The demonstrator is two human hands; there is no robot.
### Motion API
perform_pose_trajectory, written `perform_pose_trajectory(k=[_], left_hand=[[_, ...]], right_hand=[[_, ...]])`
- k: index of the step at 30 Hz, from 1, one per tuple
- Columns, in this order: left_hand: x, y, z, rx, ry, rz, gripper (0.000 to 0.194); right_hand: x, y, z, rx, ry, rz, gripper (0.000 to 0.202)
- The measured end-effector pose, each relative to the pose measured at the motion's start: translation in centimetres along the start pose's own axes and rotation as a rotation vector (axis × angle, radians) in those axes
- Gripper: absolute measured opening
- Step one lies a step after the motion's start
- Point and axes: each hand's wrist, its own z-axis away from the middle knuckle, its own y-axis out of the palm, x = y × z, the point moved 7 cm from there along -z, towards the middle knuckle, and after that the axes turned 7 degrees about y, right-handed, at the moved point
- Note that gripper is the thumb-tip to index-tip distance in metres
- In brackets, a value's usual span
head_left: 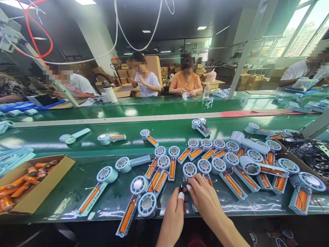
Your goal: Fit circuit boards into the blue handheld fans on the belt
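Note:
My left hand (175,209) is closed, thumb and fingers pinching a small black circuit board (181,187) near the front edge of the work surface. Just to its right, my right hand (203,193) has its fingers bent together by the board; what is between the fingertips is too small to make out. Beyond both hands lies a light blue fan unit (190,169) with a round grille, its handle partly hidden by my hands. Similar fan units (232,181) with orange batteries in open handles lie close on the right, and others (128,212) on the left.
A cardboard box (43,187) of orange batteries stands at the left. Dark circuit boards fill another box (305,171) at the far right. Behind runs a green conveyor (115,125) carrying a few fan units. Several people sit across it. Cables hang overhead.

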Motion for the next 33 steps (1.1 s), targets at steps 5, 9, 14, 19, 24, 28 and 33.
perform_pose_trajectory(k=[5, 9, 14, 19, 24, 28, 33], left_hand=[[0.2, 0.1, -0.9, -0.036, 0.026, 0.042, 0.049], [0.7, -0.1, -1.2, -0.092, 0.015, 0.056, 0.048], [0.5, 0.0, -1.3, -0.081, 0.018, 0.058, 0.044], [1.0, -0.2, -1.0, -0.071, -0.008, 0.051, 0.052], [1.8, -0.7, -0.5, -0.082, -0.043, 0.069, 0.064], [1.9, -0.7, -0.6, -0.080, -0.032, 0.115, 0.059], [1.3, 0.0, -0.7, -0.010, -0.016, 0.099, 0.047]], right_hand=[[0.1, -0.9, 0.1, -0.001, -0.085, -0.107, 0.028], [0.1, -1.2, 0.4, 0.007, -0.111, -0.211, 0.029], [0.1, -0.9, 0.9, 0.020, -0.105, -0.248, 0.025], [0.7, -0.9, 1.1, 0.029, -0.223, -0.130, 0.029], [0.7, -1.0, 0.7, 0.048, -0.227, -0.129, 0.028], [0.2, -0.9, 0.2, 0.044, -0.133, -0.190, 0.024], [0.3, -0.9, -0.1, 0.045, -0.112, -0.182, 0.024]])
